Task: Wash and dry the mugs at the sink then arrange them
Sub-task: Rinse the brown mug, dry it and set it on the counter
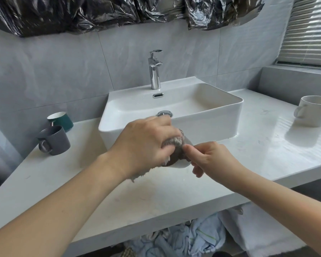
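Fingers (pixel 167 149) of left hand (pixel 145 141) clamp a grey cloth (pixel 176 143) into a white mug (pixel 182 164); right hand (pixel 209 156) grips its rim, near sink (pixel 174 125). Drying underway. Judging: grey mug (pixel 54 140), green mug (pixel 60 120) left & cream mug (pixel 312 111) far right on worktop (pixel 156 191), status unclear; arranging left.

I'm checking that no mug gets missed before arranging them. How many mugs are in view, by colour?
Green mug: 1, on the counter left of the sink.
Grey mug: 1, beside the green one.
White mugs: 2, one on the right counter, one mostly hidden between the left hand and right hand, with a cloth pressed into it.
Total: 4
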